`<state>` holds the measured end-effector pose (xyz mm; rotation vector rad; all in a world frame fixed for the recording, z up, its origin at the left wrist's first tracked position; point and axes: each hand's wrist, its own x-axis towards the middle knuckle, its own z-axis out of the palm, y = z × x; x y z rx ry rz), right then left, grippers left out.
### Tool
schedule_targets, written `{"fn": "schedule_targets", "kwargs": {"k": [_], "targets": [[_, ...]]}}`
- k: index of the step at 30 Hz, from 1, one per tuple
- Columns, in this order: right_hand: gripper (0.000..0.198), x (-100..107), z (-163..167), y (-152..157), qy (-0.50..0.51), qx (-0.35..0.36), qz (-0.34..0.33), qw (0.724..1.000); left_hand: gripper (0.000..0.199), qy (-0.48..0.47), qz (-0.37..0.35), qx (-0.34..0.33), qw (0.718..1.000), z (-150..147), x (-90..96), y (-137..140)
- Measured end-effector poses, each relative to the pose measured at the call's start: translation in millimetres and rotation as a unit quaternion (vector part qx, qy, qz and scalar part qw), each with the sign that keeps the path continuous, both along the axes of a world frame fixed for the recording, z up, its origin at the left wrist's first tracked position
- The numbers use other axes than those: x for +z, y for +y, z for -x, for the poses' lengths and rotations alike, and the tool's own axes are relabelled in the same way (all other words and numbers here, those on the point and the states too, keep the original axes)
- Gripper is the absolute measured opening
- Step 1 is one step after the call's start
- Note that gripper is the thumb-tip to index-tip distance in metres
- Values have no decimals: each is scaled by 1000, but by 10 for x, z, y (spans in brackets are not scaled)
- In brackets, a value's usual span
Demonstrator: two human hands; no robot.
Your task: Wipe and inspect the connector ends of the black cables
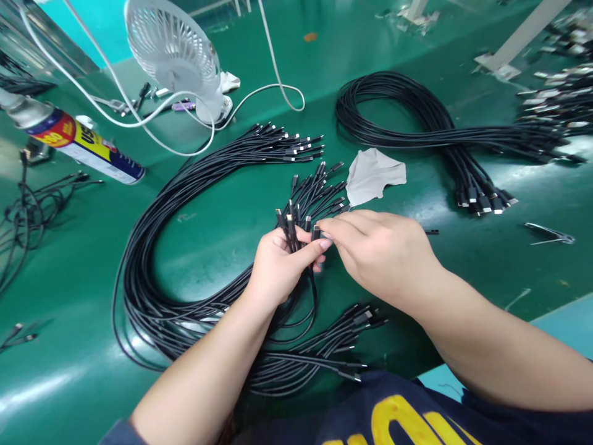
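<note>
Left hand clutching black cables upright; right hand pinched narrow at one plug, can't tell if holding; grey cloth beyond.

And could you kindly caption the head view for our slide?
The left hand holds cables, the right hand beside one plug, near a cloth.

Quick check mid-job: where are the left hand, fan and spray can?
Left hand (281, 264): head view, on its thumb side.
Fan (172, 50): head view, on its slotted guard.
Spray can (87, 146): head view, on its label.
</note>
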<state>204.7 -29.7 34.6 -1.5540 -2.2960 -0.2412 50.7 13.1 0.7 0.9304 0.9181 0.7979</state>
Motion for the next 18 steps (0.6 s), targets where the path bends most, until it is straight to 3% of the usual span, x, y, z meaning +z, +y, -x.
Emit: {"fn": "schedule_targets", "kwargs": {"k": [18], "targets": [[29, 32, -21, -20, -20, 10, -9, 1000, 28, 14, -1, -2, 1000, 5, -10, -2]]}}
